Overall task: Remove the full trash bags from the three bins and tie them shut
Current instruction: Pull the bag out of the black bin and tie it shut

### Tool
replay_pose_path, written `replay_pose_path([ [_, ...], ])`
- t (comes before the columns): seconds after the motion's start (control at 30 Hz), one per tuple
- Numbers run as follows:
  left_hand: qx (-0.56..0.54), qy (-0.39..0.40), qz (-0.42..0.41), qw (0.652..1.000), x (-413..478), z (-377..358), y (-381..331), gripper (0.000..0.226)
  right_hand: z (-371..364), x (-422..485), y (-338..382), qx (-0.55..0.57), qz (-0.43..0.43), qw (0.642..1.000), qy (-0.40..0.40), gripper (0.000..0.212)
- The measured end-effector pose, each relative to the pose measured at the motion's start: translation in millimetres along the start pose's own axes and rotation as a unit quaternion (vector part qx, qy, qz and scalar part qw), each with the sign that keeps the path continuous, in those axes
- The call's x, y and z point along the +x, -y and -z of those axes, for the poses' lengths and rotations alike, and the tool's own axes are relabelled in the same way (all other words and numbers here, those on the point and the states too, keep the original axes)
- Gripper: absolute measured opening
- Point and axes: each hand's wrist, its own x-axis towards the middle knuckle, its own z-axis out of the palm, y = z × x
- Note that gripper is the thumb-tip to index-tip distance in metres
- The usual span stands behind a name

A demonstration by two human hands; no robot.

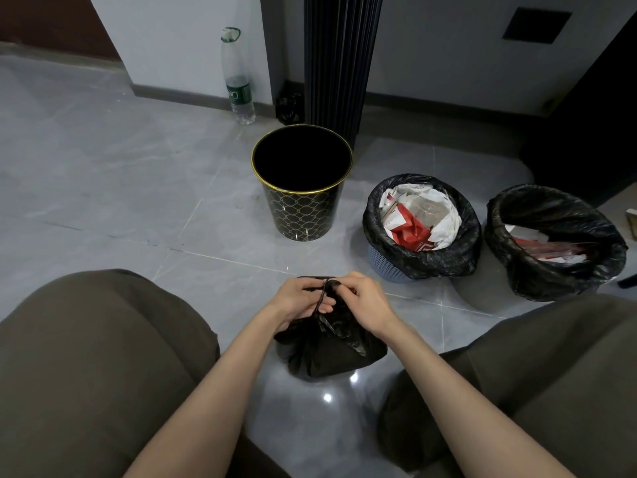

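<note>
The black trash bag [327,357] is set on the grey tiled floor [120,201], near its lower edge, between two trouser-clad knees. Its gathered neck is held from both sides. A twisted strand is gripped by the curled fingers of the left hand [298,298], and the bunched plastic just beside it is pinched by the fingertips of the right hand [367,303]. Toward the middle of the floor a black bin with a gold pattern [300,215] is stood upright, its inside dark. To its right, a blue mesh bin [383,267] and a third bin [482,288] are lined with black bags — both hold white and red waste. A clear bottle [239,84] is stood by the far wall.
</note>
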Motion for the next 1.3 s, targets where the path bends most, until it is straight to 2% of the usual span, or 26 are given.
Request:
replay_pose_path([
  [0.1, -0.023, 0.031, 0.016, 0.999, -3.4, 0.1, 3.4, 0.017, -3.3, -0.9, 0.4, 0.058, -0.032, 0.998, 0.02, 0.021],
  [0.17, -0.025, 0.022, 0.022, 0.999, -2.4, 0.4, 7.2, 0.013, -3.4, -0.7, -1.3, 0.087, -0.043, 0.995, 0.027, 0.019],
  [0.27, 0.014, -0.038, 0.016, 0.999, -2.0, -1.0, 7.3, 0.018, -2.3, 0.1, -0.2, 0.116, -0.061, 0.991, 0.02, 0.017],
  [0.4, 0.144, -0.107, -0.028, 0.983, -1.3, -0.7, 5.3, 0.029, -7.0, -3.5, 0.4, 0.166, -0.107, 0.98, -0.027, 0.02],
  [0.5, 0.231, -0.175, -0.06, 0.955, -1.2, 4.1, 0.8, 0.024, -2.1, -11.0, 5.6, 0.327, -0.182, 0.926, -0.05, 0.02],
  [0.63, 0.381, -0.246, -0.092, 0.887, -16.9, 13.0, -5.2, 0.024, 6.4, -15.0, -6.0, 0.346, -0.291, 0.891, -0.048, 0.029],
  [0.7, 0.39, -0.266, -0.057, 0.88, -23.4, 20.1, -6.3, 0.022, 5.4, -15.1, -19.1, 0.382, -0.362, 0.848, -0.052, 0.032],
  [0.77, 0.379, -0.275, -0.027, 0.883, -25.9, 23.6, -5.7, 0.02, 4.4, -17.6, -22.6, 0.429, -0.4, 0.808, -0.066, 0.034],
  [0.83, 0.349, -0.268, -0.03, 0.897, -25.5, 22.5, -4.8, 0.021, 5.7, -17.6, -19.2, 0.445, -0.386, 0.803, -0.089, 0.034],
  [0.93, 0.318, -0.217, -0.088, 0.919, -25.7, 13.3, -11.6, 0.029, 10.8, -14.8, -5.0, 0.484, -0.342, 0.799, -0.101, 0.031],
  [1.03, 0.313, -0.151, -0.147, 0.926, -23.7, 5.6, -12.6, 0.029, 11.6, -10.0, 0.9, 0.544, -0.329, 0.766, -0.092, 0.031],
  [1.1, 0.219, -0.129, -0.129, 0.958, -21.0, 2.0, -5.3, 0.027, 9.7, -7.5, 1.6, 0.555, -0.328, 0.76, -0.085, 0.032],
  [1.17, 0.059, -0.113, -0.102, 0.987, -18.6, -2.1, 2.7, 0.031, 6.0, -5.1, -0.3, 0.552, -0.341, 0.756, -0.085, 0.033],
  [1.23, -0.115, -0.102, -0.078, 0.985, -16.8, -7.4, 5.5, 0.036, 0.0, -3.2, -3.2, 0.548, -0.371, 0.745, -0.085, 0.034],
  [1.3, -0.216, -0.121, -0.044, 0.968, -13.1, -8.0, 6.9, 0.034, -3.9, -3.9, -5.8, 0.558, -0.404, 0.719, -0.091, 0.036],
])
